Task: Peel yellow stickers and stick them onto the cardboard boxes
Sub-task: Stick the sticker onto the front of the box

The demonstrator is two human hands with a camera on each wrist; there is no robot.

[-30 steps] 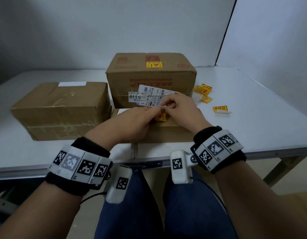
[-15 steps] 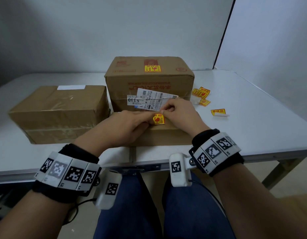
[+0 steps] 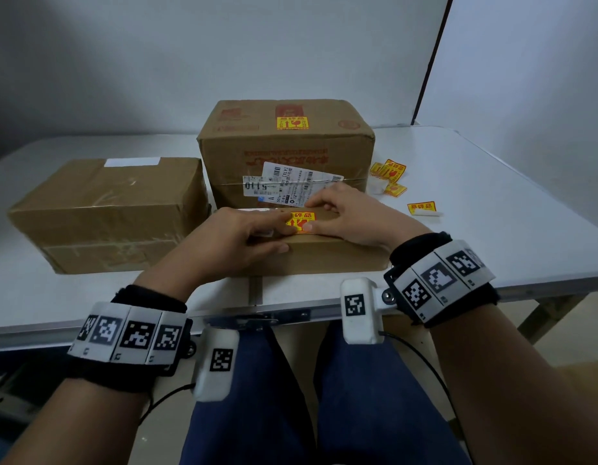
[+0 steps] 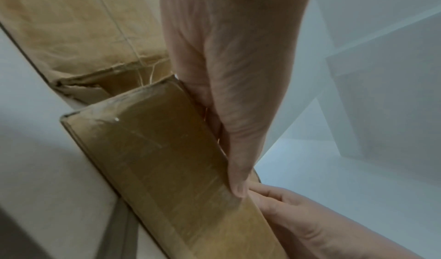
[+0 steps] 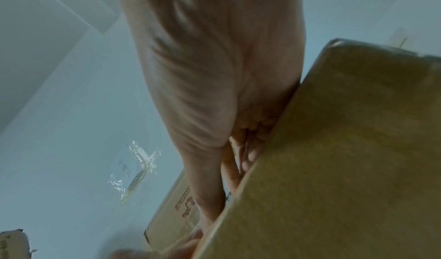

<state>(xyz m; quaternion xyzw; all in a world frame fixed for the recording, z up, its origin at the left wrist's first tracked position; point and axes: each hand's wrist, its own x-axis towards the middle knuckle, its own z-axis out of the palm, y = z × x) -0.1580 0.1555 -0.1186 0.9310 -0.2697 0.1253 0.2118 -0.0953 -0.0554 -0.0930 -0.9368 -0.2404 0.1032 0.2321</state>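
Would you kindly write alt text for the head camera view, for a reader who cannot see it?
Both hands, left hand and right hand, press a yellow sticker onto a flat cardboard box on a white table. Two larger boxes stand behind; spare stickers lie to the right.

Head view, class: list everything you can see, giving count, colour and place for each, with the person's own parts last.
Cardboard boxes: three, brown; tall box behind, wide box at left, flat box in front under the hands.
Yellow stickers: one on the tall box top, one on the flat box, loose ones on the table at right.
Shipping label: one, white, tall box front.
Table: one, white.
Left hand: on the flat box, fingers at the sticker.
Right hand: fingers on the sticker.
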